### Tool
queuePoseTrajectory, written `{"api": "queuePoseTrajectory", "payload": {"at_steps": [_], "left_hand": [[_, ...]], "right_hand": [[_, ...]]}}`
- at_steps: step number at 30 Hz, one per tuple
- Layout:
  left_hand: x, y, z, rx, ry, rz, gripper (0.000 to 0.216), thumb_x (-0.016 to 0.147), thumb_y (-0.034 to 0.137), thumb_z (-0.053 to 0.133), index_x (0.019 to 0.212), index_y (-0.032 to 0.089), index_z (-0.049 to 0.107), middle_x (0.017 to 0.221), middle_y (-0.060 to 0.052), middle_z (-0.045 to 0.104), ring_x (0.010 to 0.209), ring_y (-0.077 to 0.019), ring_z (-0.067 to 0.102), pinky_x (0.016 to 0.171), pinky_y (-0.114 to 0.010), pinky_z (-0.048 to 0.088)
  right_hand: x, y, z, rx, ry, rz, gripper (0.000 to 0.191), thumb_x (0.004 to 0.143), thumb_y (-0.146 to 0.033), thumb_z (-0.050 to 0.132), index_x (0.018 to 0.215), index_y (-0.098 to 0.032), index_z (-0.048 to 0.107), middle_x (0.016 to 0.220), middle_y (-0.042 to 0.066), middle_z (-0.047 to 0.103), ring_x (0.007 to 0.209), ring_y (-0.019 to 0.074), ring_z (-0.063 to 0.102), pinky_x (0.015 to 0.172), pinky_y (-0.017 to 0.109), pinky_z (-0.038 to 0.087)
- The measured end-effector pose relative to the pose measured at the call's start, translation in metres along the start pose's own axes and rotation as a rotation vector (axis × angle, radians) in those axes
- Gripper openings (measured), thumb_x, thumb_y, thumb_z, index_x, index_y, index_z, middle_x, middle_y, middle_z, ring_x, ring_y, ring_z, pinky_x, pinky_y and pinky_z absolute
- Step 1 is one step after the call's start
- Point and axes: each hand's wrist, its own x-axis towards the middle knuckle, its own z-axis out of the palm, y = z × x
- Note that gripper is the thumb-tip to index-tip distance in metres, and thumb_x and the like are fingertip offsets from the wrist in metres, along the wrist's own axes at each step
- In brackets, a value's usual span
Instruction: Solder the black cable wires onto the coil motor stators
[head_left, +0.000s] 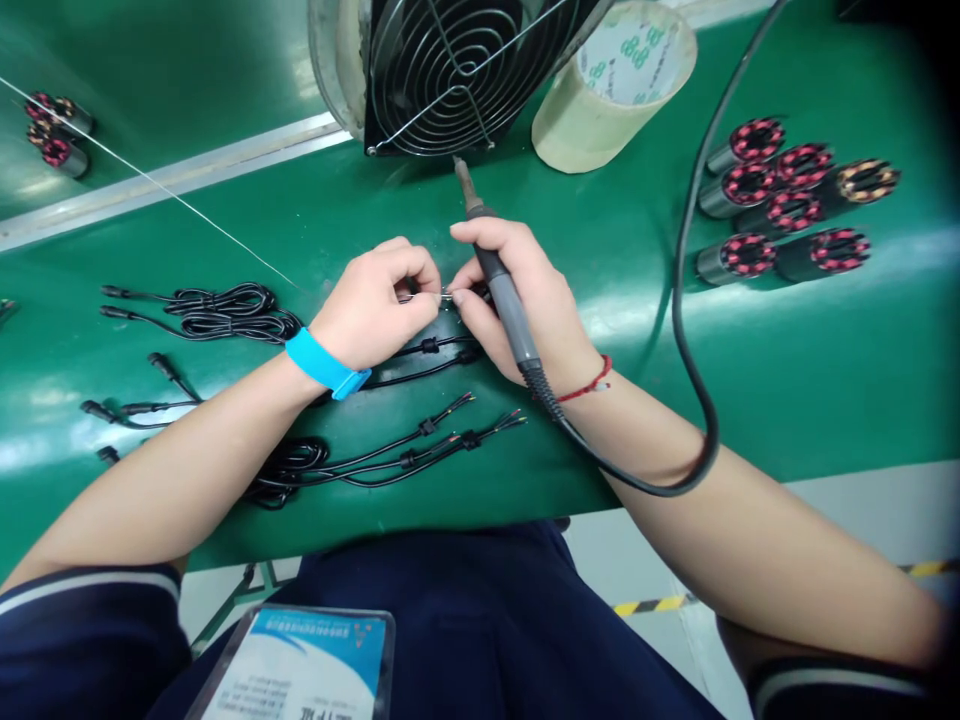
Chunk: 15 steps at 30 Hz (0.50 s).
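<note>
My left hand (379,305), with a blue wrist strap (324,363), is closed in a pinch on the bare wire end of a black cable (431,346). My right hand (517,300) meets it fingertip to fingertip, pinching the same wire end, and also carries a soldering iron (501,280) laid across its fingers, tip pointing away toward the fan. The iron's black cord (690,330) loops off my right forearm and runs up to the back right. A red string circles my right wrist.
A wire-guard fan (457,70) stands at the back centre, with a tape roll (615,85) to its right. Wound motor stators (787,195) lie at the right; more stators (56,130) far left. Coiled black cables (217,310) and a cable bundle (360,455) lie on the green bench. Thin solder wire (150,180) crosses diagonally.
</note>
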Motion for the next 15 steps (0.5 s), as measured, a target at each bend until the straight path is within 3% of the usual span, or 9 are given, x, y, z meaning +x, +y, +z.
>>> {"api": "queuePoseTrajectory", "payload": {"at_steps": [5, 9, 12, 15], "left_hand": [[0.0, -0.001, 0.003, -0.001, -0.004, -0.038, 0.013, 0.066, 0.005, 0.056, 0.061, 0.017, 0.056, 0.068, 0.001, 0.054, 0.06, -0.0089, 0.046, 0.061, -0.028, 0.045], [0.0, -0.001, 0.005, -0.012, -0.018, -0.066, 0.016, 0.065, 0.003, 0.055, 0.06, 0.017, 0.053, 0.069, 0.0, 0.055, 0.06, -0.0094, 0.046, 0.061, -0.028, 0.044], [0.001, -0.001, 0.005, -0.009, -0.025, -0.093, 0.017, 0.065, 0.002, 0.054, 0.059, 0.018, 0.05, 0.07, 0.0, 0.056, 0.062, -0.0102, 0.048, 0.061, -0.029, 0.043], [0.001, -0.001, 0.006, -0.021, -0.028, -0.104, 0.018, 0.065, 0.001, 0.052, 0.059, 0.018, 0.048, 0.069, 0.0, 0.055, 0.064, -0.0107, 0.049, 0.063, -0.029, 0.043]], "right_hand": [[-0.003, -0.007, -0.007, -0.032, 0.037, -0.015, 0.04, 0.087, -0.022, 0.055, 0.126, -0.031, 0.05, 0.097, 0.001, 0.072, 0.096, 0.0232, 0.067, 0.095, 0.046, 0.054], [-0.008, -0.014, -0.019, -0.012, 0.122, 0.042, 0.03, 0.096, -0.032, 0.05, 0.125, -0.034, 0.054, 0.104, 0.0, 0.073, 0.087, 0.0189, 0.071, 0.09, 0.041, 0.058], [-0.008, -0.017, -0.027, -0.017, 0.193, -0.046, 0.024, 0.094, -0.032, 0.055, 0.118, -0.031, 0.06, 0.113, 0.0, 0.071, 0.096, 0.0183, 0.071, 0.092, 0.039, 0.057], [-0.01, -0.017, -0.032, -0.01, 0.278, -0.149, 0.019, 0.091, -0.029, 0.059, 0.109, -0.024, 0.064, 0.1, 0.0, 0.07, 0.091, 0.016, 0.069, 0.082, 0.034, 0.056]]}}
